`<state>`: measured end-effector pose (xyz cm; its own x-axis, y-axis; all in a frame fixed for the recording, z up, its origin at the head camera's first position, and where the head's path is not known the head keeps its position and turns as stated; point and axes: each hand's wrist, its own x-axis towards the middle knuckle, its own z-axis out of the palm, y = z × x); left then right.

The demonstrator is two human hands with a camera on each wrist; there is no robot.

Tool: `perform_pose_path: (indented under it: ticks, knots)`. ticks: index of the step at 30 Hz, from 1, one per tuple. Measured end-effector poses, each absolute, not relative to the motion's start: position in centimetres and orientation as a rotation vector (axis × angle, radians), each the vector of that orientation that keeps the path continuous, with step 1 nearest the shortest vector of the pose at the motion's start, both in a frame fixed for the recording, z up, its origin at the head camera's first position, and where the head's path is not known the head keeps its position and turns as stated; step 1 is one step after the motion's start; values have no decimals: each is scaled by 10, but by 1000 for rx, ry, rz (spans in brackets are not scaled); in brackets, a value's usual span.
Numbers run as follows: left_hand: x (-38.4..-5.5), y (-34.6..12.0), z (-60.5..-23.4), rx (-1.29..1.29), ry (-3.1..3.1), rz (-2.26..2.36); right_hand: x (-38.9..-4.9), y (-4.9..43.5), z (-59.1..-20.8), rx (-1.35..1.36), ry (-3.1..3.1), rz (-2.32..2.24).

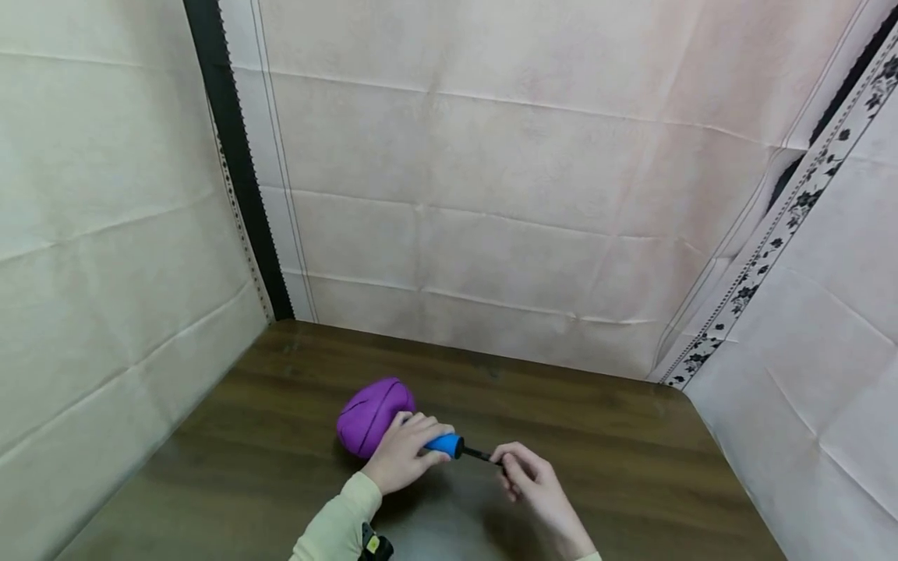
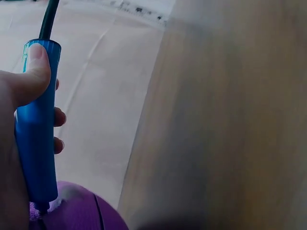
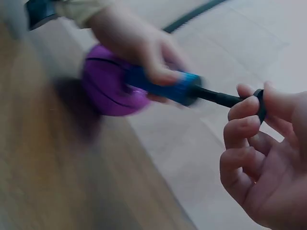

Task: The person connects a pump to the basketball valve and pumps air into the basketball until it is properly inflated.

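Observation:
A purple ball [image 1: 368,417] with black seam lines, looking dented on its upper side, is on the left of centre in the head view. The blue barrel of a small hand pump [image 2: 41,129] has its narrow black tip at the ball's surface. My left hand [image 1: 407,452] wraps around the barrel, thumb along it near the rod end. A black rod [image 3: 218,97] sticks out of the barrel. At its far end, my right hand [image 1: 526,475] grips the black ring-like handle [image 3: 260,103] with thumb and fingers. Part of the barrel is hidden behind my left fingers.
The brown wood-grain table [image 1: 631,452] lies beneath both hands. Pale creased cloth walls [image 1: 491,195] rise behind it and at both sides, with a dark strip [image 1: 245,171] in the left corner. A dark band with a device [image 1: 375,544] sits on my left wrist.

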<state>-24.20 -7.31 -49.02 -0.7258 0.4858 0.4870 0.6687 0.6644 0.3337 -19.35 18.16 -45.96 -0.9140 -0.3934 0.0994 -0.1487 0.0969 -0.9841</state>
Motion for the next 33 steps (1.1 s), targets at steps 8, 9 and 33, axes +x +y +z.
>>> perform_pose_path:
  ticks: [8,9,33]
  knots:
    - [-250,-89,-499,-853,-2563,-793,-192,198,-456,-741,2168,-1941]
    - [-250,-90,-503,-852,-2571,-797,-193,197,-459,-798,2146,-1946]
    - [-244,-91,-496,-916,-2585,-839,-197,170,-463,-553,2181,-1932]
